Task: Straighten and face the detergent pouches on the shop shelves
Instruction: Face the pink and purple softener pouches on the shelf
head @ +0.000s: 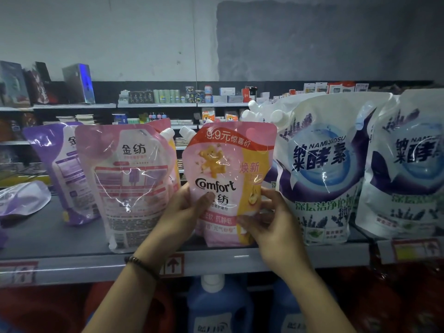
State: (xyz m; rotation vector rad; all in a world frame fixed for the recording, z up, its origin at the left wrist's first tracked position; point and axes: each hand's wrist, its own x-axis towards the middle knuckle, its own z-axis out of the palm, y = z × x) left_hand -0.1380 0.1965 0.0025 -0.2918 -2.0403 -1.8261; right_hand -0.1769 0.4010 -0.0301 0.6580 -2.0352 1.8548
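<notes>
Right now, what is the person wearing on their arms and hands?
A dark beaded bracelet circles the left wrist. The left hand and right hand have no gloves, and both forearms are bare, with no sleeves in view.

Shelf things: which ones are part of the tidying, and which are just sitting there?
For the job: pink bear pouch, gripped by the left hand and right hand; back-facing pink pouch; purple pouch; fallen pouch; white pouches.
Just there: blue bottles below; boxes on far shelves; arrow label.
</notes>
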